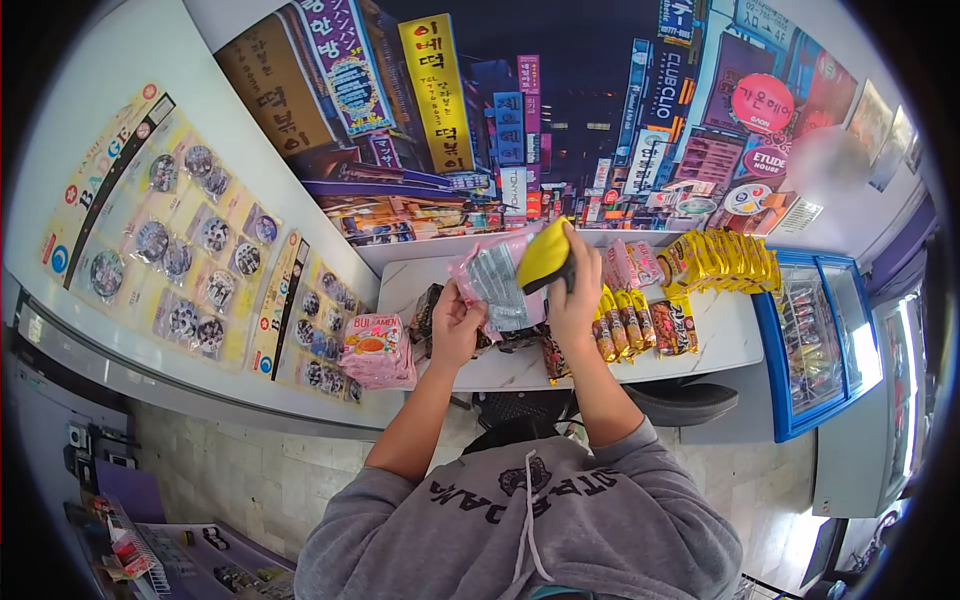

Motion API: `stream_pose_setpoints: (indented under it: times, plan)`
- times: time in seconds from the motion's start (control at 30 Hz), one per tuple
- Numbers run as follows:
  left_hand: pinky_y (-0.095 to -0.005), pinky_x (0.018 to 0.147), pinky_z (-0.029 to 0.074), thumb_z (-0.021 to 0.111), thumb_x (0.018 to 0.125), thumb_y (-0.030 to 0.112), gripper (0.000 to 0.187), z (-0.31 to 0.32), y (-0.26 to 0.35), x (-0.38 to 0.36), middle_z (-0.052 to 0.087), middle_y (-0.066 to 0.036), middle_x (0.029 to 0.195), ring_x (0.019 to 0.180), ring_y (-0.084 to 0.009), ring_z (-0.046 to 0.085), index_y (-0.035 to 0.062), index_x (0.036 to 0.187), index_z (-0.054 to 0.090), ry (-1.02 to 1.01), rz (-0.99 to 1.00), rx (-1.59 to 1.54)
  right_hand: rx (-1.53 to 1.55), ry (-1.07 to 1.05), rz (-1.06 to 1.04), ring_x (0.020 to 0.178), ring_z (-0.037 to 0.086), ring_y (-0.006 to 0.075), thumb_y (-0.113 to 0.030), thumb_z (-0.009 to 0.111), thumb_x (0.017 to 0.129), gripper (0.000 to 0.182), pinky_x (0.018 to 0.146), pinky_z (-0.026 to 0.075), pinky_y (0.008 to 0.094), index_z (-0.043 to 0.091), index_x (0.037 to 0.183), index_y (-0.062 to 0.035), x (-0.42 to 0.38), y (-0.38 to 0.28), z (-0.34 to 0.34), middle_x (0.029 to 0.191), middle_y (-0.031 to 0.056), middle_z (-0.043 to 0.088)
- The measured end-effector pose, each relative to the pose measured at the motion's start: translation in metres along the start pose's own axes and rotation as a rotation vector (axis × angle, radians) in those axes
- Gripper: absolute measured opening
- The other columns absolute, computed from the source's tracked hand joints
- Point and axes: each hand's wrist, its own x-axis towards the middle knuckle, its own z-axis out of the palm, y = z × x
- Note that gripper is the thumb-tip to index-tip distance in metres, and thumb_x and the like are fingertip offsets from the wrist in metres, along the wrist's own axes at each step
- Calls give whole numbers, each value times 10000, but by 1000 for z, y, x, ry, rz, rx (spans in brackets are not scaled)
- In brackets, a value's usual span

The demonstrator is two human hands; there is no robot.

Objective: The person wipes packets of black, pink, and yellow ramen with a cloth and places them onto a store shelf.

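Note:
My left hand [457, 328] is closed on the lower left edge of a pink noodle packet [495, 285], held tilted above the table with its grey printed panel facing me. In my right hand [580, 290] is a yellow and black cloth [545, 254], gripped at its right side and overlapping the packet's upper right part. Dark noodle packets [425, 312] lie beneath, partly hidden by my hands and the pink packet. Just right of my right hand stands a row of gold and brown noodle packets [622, 325].
A stack of pink ramen packets [378, 350] sits on the table's [715, 340] left end. Farther back are more pink packets [635, 263] and a long row of yellow packets [715, 262]. A blue-framed freezer [815, 340] stands right; a black chair [690, 402] is at the front edge.

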Motion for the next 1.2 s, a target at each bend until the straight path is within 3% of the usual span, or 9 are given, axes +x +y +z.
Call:
stream_pose_setpoints:
  times: [0.17,0.47,0.57,0.7,0.83,0.9,1.0,1.17,1.2]
  plan:
    - [-291,877,427,533,807,-45,445,-12,11,-10,554,-61,1121,1025,-142,538,3,1233,414,-78,-129,-280,98,52,46,833,531,320,112,488,687,476,754,435,366,520,1145,-18,-6,-5,15,933,148,520]
    - [-285,826,473,589,763,-61,466,-26,29,-18,566,-69,1101,970,-154,574,17,1202,456,141,-156,-322,-236,-473,-263,1238,355,372,-33,579,730,582,964,355,401,430,1289,-98,-20,-47,55,1349,212,346]
    - [-297,804,489,588,758,-65,436,-36,32,-27,589,-69,1044,916,-162,596,17,1170,471,180,-140,-266,84,-514,290,1027,497,432,-195,492,878,371,795,448,384,463,1230,-84,-5,-37,73,1112,228,547]
    - [-329,773,515,599,754,-55,399,-48,59,-33,592,-87,1027,893,-182,612,1,1131,480,239,-203,-353,322,-522,658,752,620,308,-233,453,909,350,686,468,363,489,1170,-3,-24,32,106,886,172,637]
    - [-308,728,530,581,781,-29,336,-72,78,-26,591,-101,1017,865,-184,621,-4,1102,485,457,-28,-336,594,-230,614,1002,553,265,-127,541,833,331,886,397,357,512,1127,23,-53,-40,89,1058,177,590]
    - [-296,704,531,558,800,-28,320,-81,77,-27,591,-99,1016,842,-181,622,-4,1110,478,494,-72,-379,353,-532,-192,1186,438,281,22,646,619,552,982,331,394,520,1155,-21,-58,-57,91,1210,150,517]
    - [-285,720,514,519,865,64,284,-86,76,-42,587,-86,1023,885,-186,608,23,1142,477,472,-174,-374,26,-709,-442,1262,354,332,84,640,466,768,1005,328,413,474,1209,-20,-54,-82,96,1219,136,512]
    - [-311,805,485,526,884,137,355,-93,102,-55,573,-85,1066,983,-186,571,26,1214,454,464,-325,-323,286,-528,-346,1109,524,281,59,670,498,644,928,404,377,551,1125,-24,-56,-62,110,1133,122,582]
    - [-334,848,445,576,860,205,433,-97,115,-55,522,-101,1146,1049,-192,520,30,1230,434,401,-352,-174,380,-536,-14,1048,552,248,48,677,569,570,898,421,352,542,1120,-7,-65,-53,111,1103,124,591]
